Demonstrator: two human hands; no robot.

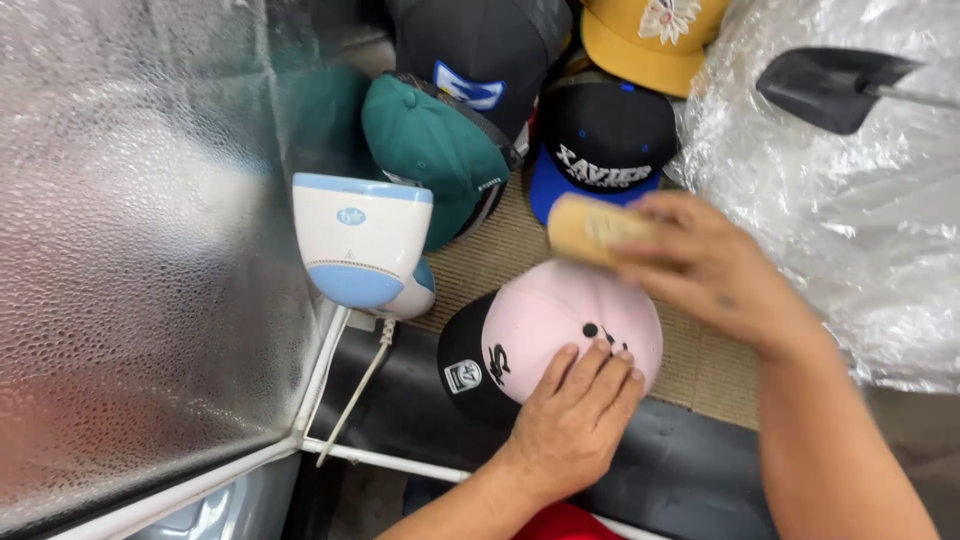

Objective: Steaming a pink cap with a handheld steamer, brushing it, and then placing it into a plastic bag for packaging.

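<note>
— Resting flat, fingers apart, the left hand (572, 420) presses the pink cap (560, 335) on the ribbed mat (700, 365).
— And the right hand (705, 268)?
— It is closed around a tan brush (590, 230), just above this cap.

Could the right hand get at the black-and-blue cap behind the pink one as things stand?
Probably yes. The right hand hovers just in front of the black-and-blue cap with nothing between them, but it already grips a tan brush, so its fingers are not free.

caps (600, 140) crowd behind; mat (480, 265) left free
</note>
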